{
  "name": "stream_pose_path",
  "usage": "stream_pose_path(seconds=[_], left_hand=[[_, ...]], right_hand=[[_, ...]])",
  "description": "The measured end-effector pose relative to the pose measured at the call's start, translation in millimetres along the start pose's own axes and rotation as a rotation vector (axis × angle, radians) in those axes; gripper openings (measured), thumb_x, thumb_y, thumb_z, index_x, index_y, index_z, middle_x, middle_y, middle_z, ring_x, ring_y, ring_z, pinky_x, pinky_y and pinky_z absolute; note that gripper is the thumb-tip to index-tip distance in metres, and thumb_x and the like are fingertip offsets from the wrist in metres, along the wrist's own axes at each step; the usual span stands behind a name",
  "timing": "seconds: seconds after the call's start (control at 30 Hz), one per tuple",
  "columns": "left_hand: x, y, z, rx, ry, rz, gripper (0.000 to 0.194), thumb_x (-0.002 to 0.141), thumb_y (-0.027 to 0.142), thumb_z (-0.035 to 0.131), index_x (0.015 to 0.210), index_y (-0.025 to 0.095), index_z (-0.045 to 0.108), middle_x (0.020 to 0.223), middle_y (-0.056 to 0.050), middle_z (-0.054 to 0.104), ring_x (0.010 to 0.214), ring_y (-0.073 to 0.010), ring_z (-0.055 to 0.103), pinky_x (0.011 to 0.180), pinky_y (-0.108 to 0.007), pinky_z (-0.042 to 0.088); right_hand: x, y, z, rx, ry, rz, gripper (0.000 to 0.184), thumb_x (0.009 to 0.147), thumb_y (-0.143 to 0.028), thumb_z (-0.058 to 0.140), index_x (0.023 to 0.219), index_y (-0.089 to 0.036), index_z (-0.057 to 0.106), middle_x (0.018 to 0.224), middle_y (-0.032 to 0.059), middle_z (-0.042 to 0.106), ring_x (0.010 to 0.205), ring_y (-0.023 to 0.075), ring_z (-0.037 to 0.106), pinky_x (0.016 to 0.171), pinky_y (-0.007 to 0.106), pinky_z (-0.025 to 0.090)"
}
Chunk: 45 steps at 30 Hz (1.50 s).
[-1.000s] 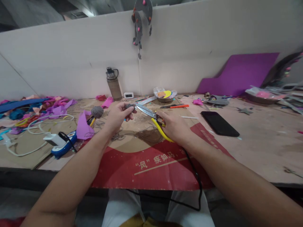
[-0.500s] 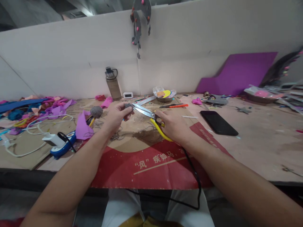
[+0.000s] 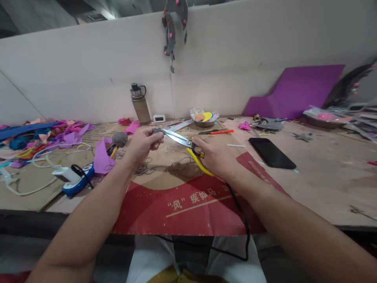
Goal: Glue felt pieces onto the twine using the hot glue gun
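Observation:
My left hand (image 3: pixel 145 140) pinches a small dark grey fuzzy piece (image 3: pixel 157 130), which looks like yarn or felt. Its exact shape is hidden by my fingers. In my right hand (image 3: pixel 213 155) are scissors (image 3: pixel 181 139) with yellow handles, and their blade tips point left, right up against the grey piece. The blades look nearly closed. Below them, loose grey yarn (image 3: pixel 187 167) lies on the cardboard sheet (image 3: pixel 159 181). A ball of grey yarn (image 3: pixel 119 138) rests to the left, past my left wrist.
A black phone (image 3: pixel 271 153) lies to the right, and an orange-handled tool (image 3: pixel 220 131) behind my hands. A bottle (image 3: pixel 140 106) and a bowl (image 3: pixel 204 122) stand by the wall. A power strip (image 3: pixel 78 182) with cables and felt scraps (image 3: pixel 69 135) fill the left side.
My left hand has shifted slightly left with the grey piece, and the scissor blades sit a little closer together. My right hand has barely moved.

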State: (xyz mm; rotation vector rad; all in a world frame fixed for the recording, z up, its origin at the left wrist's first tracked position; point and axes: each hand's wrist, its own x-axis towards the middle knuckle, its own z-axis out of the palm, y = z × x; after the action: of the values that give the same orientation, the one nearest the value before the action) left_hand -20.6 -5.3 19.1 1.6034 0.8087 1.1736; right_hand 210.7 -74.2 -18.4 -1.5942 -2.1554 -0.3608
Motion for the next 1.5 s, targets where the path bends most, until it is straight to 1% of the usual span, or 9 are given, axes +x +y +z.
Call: stream_pose_path(seconds=[0.13,0.33,0.6,0.77,0.97,1.13,1.27,1.4,1.5], left_hand=[[1.4,1.0,-2.1,-0.002,-0.006,-0.029,0.016,0.071,0.026,0.070,0.065,0.013,0.061,0.059,-0.001,0.059,0.043,-0.0040,0.040,0.041,-0.020,0.025],[3.5,0.5,-5.8,-0.014,-0.029,-0.061,0.015,0.070,0.025,0.071,0.066,0.014,0.061,0.058,-0.001,0.059,0.042,-0.0042,0.040,0.039,-0.020,0.023],[3.6,1.0,-6.3,-0.031,-0.028,-0.079,0.014,0.070,0.025,0.070,0.066,0.014,0.062,0.059,-0.002,0.059,0.042,-0.0041,0.040,0.039,-0.020,0.024],[4.2,0.6,-7.4,-0.029,-0.033,-0.085,0.014,0.070,0.026,0.070,0.067,0.014,0.063,0.058,-0.002,0.059,0.042,-0.0039,0.039,0.039,-0.020,0.024],[2.9,2.3,-6.0,-0.047,-0.036,-0.091,0.015,0.070,0.026,0.071,0.066,0.014,0.063,0.058,-0.002,0.058,0.042,-0.0036,0.039,0.038,-0.019,0.024],[3.5,1.8,-6.7,-0.028,-0.041,-0.086,0.014,0.070,0.026,0.069,0.066,0.014,0.063,0.057,-0.002,0.058,0.041,-0.0037,0.038,0.038,-0.020,0.024],[3.8,2.8,-6.5,-0.037,-0.031,-0.099,0.014,0.069,0.026,0.071,0.066,0.015,0.064,0.058,-0.002,0.058,0.042,-0.0038,0.038,0.039,-0.020,0.025],[3.2,3.9,-5.9,-0.034,-0.037,-0.118,0.014,0.069,0.026,0.072,0.071,0.014,0.066,0.057,-0.002,0.058,0.042,-0.0040,0.038,0.039,-0.020,0.023],[3.1,3.1,-6.1,-0.010,-0.051,-0.096,0.016,0.069,0.027,0.072,0.075,0.013,0.068,0.059,-0.001,0.057,0.043,-0.0042,0.038,0.039,-0.021,0.022]], right_hand=[[0.2,-0.3,-0.7,-0.001,0.003,-0.004,0.038,0.085,-0.022,0.047,0.121,-0.022,0.056,0.092,0.0095,0.068,0.077,0.0213,0.058,0.062,0.028,0.030],[-0.2,0.5,0.3,0.033,-0.008,-0.014,0.042,0.082,-0.019,0.050,0.123,-0.022,0.055,0.098,0.0101,0.068,0.080,0.0212,0.059,0.064,0.028,0.032],[-1.7,-1.3,-0.2,0.018,0.001,-0.004,0.037,0.083,-0.022,0.047,0.118,-0.022,0.057,0.097,0.0088,0.070,0.076,0.0213,0.060,0.060,0.028,0.030],[-1.3,-3.1,-2.7,0.024,-0.014,0.016,0.042,0.082,-0.022,0.048,0.123,-0.024,0.055,0.100,0.0085,0.070,0.074,0.0207,0.059,0.059,0.028,0.029],[-2.3,-5.3,-4.7,0.006,-0.020,0.034,0.037,0.085,-0.024,0.046,0.120,-0.024,0.058,0.095,0.0084,0.070,0.071,0.0201,0.058,0.058,0.028,0.027],[-2.2,-5.5,-5.2,0.020,-0.022,0.021,0.036,0.084,-0.024,0.046,0.118,-0.024,0.058,0.097,0.0079,0.070,0.072,0.0197,0.058,0.058,0.028,0.027],[-1.9,-7.1,-5.9,0.028,-0.020,0.020,0.030,0.085,-0.025,0.046,0.111,-0.023,0.060,0.092,0.0077,0.070,0.068,0.0189,0.058,0.057,0.028,0.026],[-1.5,-7.8,-5.0,0.100,-0.001,0.036,0.025,0.084,-0.024,0.048,0.105,-0.022,0.061,0.086,0.0074,0.069,0.070,0.0195,0.059,0.059,0.027,0.030],[-0.7,-4.6,-1.7,0.218,0.011,0.080,0.026,0.084,-0.024,0.050,0.107,-0.022,0.061,0.085,0.0069,0.070,0.072,0.0200,0.060,0.060,0.026,0.034]])
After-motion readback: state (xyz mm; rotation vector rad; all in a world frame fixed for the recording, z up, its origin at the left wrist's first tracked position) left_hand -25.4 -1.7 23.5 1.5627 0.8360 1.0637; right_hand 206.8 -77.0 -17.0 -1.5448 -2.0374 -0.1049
